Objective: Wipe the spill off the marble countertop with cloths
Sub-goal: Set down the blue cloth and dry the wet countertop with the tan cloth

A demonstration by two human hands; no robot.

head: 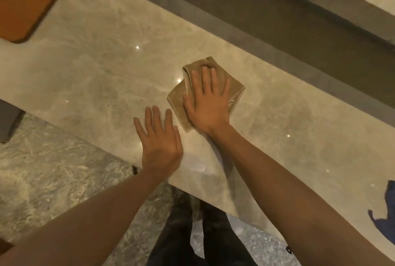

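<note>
A folded tan cloth (232,89) lies on the beige marble countertop (102,69), near its middle. My right hand (208,103) presses flat on the cloth, fingers spread and pointing away from me. My left hand (159,139) rests flat on the bare marble just left of the cloth, near the counter's front edge, holding nothing. A faint darker patch (282,116) shows on the marble to the right of the cloth; I cannot tell whether it is wet.
An orange-brown tray (23,2) sits at the far left of the counter. A blue cloth (384,216) lies at the right edge. A dark recessed channel (256,15) runs along the back. Below the front edge are the marble floor (53,176) and my legs (198,240).
</note>
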